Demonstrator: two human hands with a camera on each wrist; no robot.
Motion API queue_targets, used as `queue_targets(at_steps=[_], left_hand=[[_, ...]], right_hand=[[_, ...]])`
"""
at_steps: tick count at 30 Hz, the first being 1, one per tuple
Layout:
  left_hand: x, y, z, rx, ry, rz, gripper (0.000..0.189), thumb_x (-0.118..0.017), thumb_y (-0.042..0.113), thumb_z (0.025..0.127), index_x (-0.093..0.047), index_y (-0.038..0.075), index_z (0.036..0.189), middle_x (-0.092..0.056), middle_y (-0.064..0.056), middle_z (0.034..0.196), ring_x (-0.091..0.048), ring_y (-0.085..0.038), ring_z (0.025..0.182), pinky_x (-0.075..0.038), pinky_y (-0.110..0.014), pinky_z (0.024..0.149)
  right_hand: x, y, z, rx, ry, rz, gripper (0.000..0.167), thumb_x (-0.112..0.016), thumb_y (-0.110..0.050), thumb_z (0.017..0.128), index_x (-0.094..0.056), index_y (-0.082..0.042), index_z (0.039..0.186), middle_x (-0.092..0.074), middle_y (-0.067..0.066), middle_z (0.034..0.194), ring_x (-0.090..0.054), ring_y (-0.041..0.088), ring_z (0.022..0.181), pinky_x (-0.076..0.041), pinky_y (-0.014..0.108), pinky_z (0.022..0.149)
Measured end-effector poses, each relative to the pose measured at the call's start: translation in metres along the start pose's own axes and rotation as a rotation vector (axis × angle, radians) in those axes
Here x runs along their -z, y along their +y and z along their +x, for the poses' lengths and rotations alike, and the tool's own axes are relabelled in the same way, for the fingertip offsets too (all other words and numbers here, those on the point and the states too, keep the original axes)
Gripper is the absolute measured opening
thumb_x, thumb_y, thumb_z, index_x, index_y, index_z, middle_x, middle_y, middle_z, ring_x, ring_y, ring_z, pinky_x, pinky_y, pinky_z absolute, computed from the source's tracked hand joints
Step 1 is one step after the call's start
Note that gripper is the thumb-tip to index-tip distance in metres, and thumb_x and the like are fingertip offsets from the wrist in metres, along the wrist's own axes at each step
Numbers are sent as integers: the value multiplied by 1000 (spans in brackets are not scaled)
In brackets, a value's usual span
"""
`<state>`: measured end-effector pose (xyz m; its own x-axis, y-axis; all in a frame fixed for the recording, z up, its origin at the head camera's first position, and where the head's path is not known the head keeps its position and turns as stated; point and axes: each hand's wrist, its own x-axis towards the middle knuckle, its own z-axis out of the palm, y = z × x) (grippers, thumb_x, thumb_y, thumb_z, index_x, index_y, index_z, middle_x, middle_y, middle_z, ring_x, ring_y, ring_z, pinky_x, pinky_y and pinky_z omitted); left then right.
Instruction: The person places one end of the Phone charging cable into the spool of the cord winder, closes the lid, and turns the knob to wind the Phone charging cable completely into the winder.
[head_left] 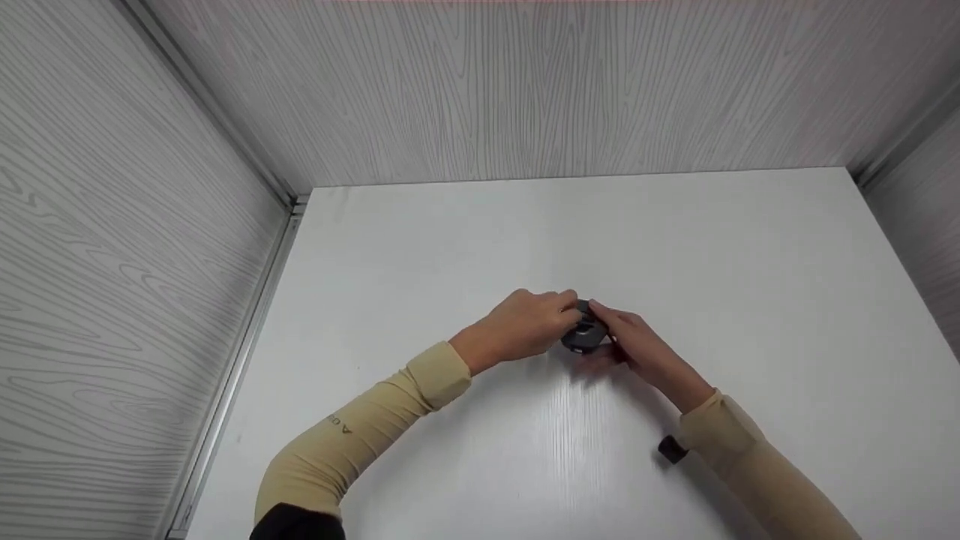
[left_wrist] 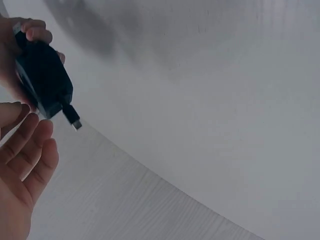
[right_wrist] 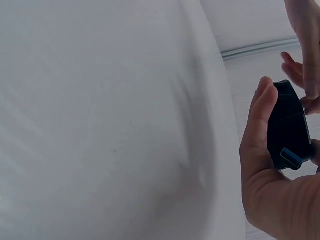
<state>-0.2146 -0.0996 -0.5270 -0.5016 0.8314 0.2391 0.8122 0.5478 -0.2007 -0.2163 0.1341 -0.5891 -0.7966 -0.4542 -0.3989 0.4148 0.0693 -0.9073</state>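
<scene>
A dark, flat retractable charging cable case [head_left: 584, 337] is up between my two hands. In the left wrist view, a short USB-C plug [left_wrist: 73, 118] sticks out of one end, and a second plug [left_wrist: 20, 36] shows at the other. My right hand [head_left: 643, 351] grips the case, thumb on one side and fingers on the other. At the case's edge, my left hand [head_left: 521, 326] pinches with thumb and forefinger; its other fingers are loosely bent. In the right wrist view, a plug [right_wrist: 291, 158] lies against the case's near end.
Under the hands is a white tabletop [head_left: 420, 247]. Wood-grained panels stand behind it [head_left: 480, 90] and at the left [head_left: 112, 285], with a metal rail [head_left: 225, 390] along the left edge. A small black block [head_left: 671, 448] sits beside the right sleeve.
</scene>
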Motion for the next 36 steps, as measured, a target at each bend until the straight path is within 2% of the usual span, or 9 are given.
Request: queue_targets(at_steps=[6,10,14,16,20,22,25,30,36], left_hand=[[-6,16,15,4,-95,84,13,-62,18,106,-73,13,112,-68,-2,114,-75,-14,90,-61,-29,63],[-7,19,21,-20,-88,126,12,-62,14,105,-71,13,114,-68,-1,118,-75,-13,85,-60,-29,61],[-6,16,19,-105,-12,164,5,-65,13,103,-68,14,106,-68,1,112,-67,-10,66,-56,-26,55],[-5,14,17,-158,51,173,3,-63,12,103,-66,13,102,-67,1,107,-60,-9,61,-53,-24,53],[-5,11,12,-253,190,194,11,-58,5,105,-63,12,98,-65,2,103,-52,-7,61,-48,-22,52],[-7,10,11,-286,230,207,12,-58,2,103,-62,12,98,-64,3,102,-52,-7,61,-45,-22,52],[-9,10,10,-300,241,206,11,-61,3,101,-61,13,98,-64,4,102,-53,-7,61,-45,-21,52],[-11,11,12,-267,167,202,12,-57,4,104,-63,13,100,-65,5,104,-58,-8,61,-48,-22,54],[-9,11,11,-291,83,222,20,-52,-5,101,-63,12,99,-65,3,107,-53,-8,60,-48,-23,53]], right_hand=[[-3,0,-1,32,-17,21,61,-48,-55,109,-61,-3,139,-75,4,114,-82,24,89,-65,32,82],[-2,0,0,30,-19,99,65,-45,-57,109,-59,-3,144,-77,6,117,-82,27,91,-65,35,86],[0,-2,0,-5,-89,233,69,-41,-61,108,-53,-7,149,-75,7,124,-80,28,101,-64,42,90],[0,-4,0,-27,-138,294,66,-41,-63,108,-54,-8,143,-73,6,120,-78,23,100,-65,38,86],[-2,-7,-1,-64,-262,404,62,-41,-65,107,-56,-10,130,-70,6,110,-73,17,92,-64,31,76],[-4,-8,-2,-81,-289,427,62,-39,-66,107,-56,-10,126,-69,5,106,-71,17,89,-62,31,72],[-10,-9,-2,-83,-234,445,57,-40,-63,108,-56,-10,122,-67,5,104,-69,17,86,-62,31,69],[-18,-7,1,-64,-60,488,41,-43,-49,111,-57,-11,118,-65,2,100,-67,16,79,-60,30,65],[-20,-3,2,-124,-15,493,38,-44,-48,111,-59,-14,112,-64,1,99,-65,15,79,-58,30,65]])
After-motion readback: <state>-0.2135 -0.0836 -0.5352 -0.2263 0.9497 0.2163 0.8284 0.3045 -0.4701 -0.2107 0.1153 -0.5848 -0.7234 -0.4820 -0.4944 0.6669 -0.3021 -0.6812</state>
